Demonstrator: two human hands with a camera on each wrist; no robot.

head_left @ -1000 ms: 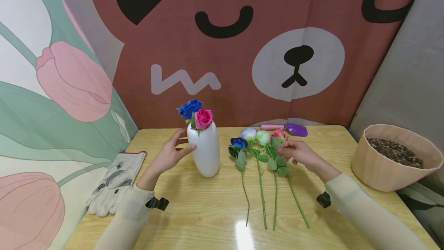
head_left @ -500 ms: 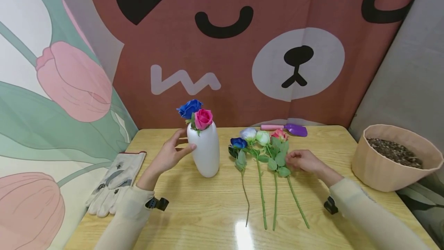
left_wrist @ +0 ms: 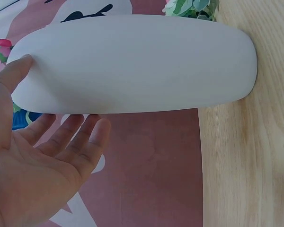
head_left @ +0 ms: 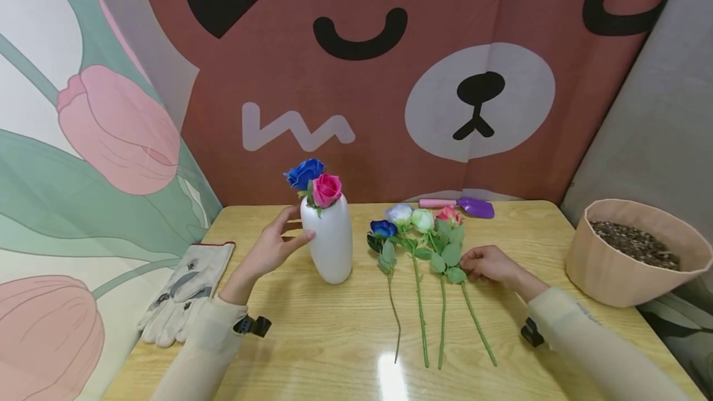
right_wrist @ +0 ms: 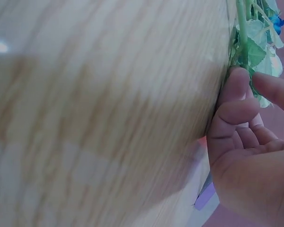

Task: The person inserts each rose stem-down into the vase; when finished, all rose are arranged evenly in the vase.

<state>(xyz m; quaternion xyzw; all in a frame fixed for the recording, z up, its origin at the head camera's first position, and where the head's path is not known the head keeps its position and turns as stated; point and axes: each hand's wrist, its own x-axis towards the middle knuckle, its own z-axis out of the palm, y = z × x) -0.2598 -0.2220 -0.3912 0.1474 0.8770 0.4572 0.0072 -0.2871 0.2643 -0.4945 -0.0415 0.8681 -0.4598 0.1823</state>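
A white vase (head_left: 330, 246) stands on the table, holding a blue rose (head_left: 305, 174) and a pink rose (head_left: 327, 190). My left hand (head_left: 273, 246) holds its upper left side, thumb on the front and fingers behind, as the vase (left_wrist: 137, 64) in the left wrist view confirms. Right of it lie several artificial roses, stems toward me. My right hand (head_left: 487, 263) is at the leaves of the rightmost one, a red rose (head_left: 449, 216). In the right wrist view, thumb and forefinger of the right hand (right_wrist: 255, 127) stand slightly apart beside a green stem (right_wrist: 242, 33).
A dark blue rose (head_left: 383, 229), a pale lilac rose (head_left: 398, 215) and a pale green rose (head_left: 422, 220) lie side by side. Behind them is a purple trowel (head_left: 475, 207). A soil-filled planter (head_left: 613, 271) stands far right; work gloves (head_left: 186, 289) lie at left.
My right hand has drawn back from the red rose's upper leaves, moving right and slightly nearer to me, along the leaf edge. The left hand and vase stay put.
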